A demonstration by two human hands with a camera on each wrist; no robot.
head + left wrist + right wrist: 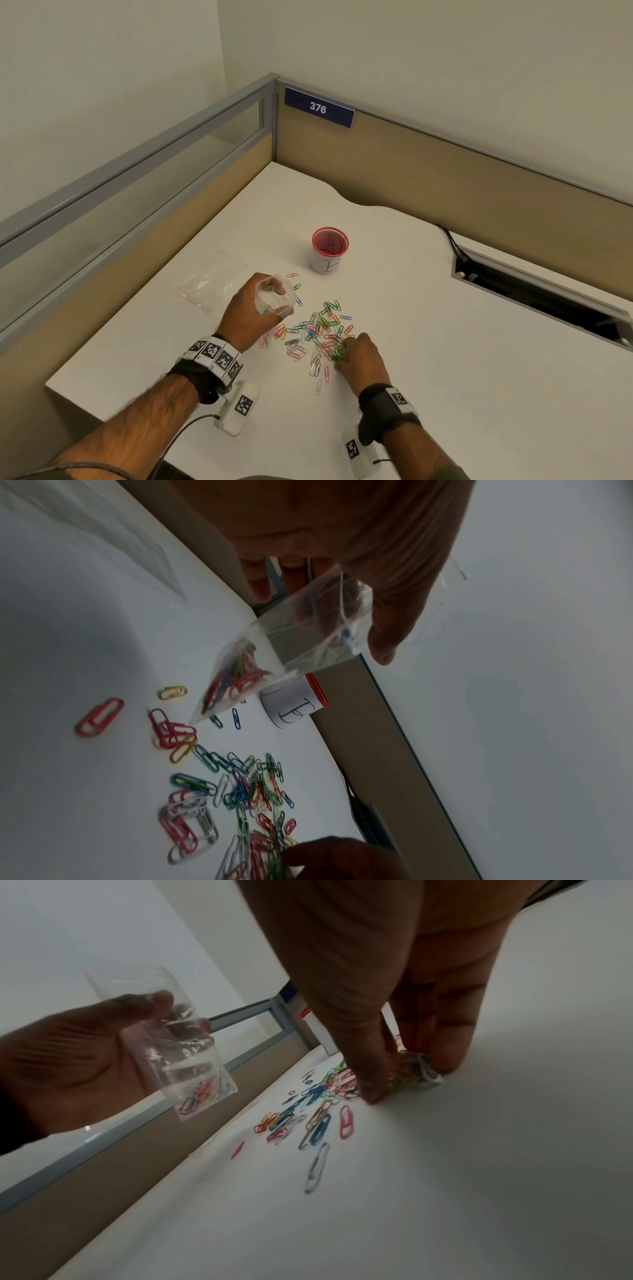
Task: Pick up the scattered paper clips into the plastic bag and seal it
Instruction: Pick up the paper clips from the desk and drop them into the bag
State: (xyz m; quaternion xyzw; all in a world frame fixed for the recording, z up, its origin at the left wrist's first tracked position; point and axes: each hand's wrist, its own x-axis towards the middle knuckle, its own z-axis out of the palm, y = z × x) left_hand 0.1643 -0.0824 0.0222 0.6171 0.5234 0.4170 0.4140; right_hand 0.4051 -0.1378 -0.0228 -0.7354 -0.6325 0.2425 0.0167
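Pinched between thumb and fingers of the left hand (251, 313), the small clear plastic bag (275, 299) hangs above the white desk (445, 342), its mouth held open at the top and a few coloured clips already lying in its lower corner, as the left wrist view shows. Just to the right, the right hand (363, 359) reaches down into the scattered paper clips (318, 334), thumb and fingertips (373, 1093) drawn narrowly together on the desk around a small bunch of them; the clump is blurred in the right wrist view, so how many clips it holds cannot be told. Most of the clips lie in a loose heap between the two hands, with a few strays nearer the bag and toward the desk's near edge. Behind the heap stands a red-rimmed cup (329, 250) marked with a letter B, and a second clear bag (212, 279) lies flat on the desk to the left of the held one.
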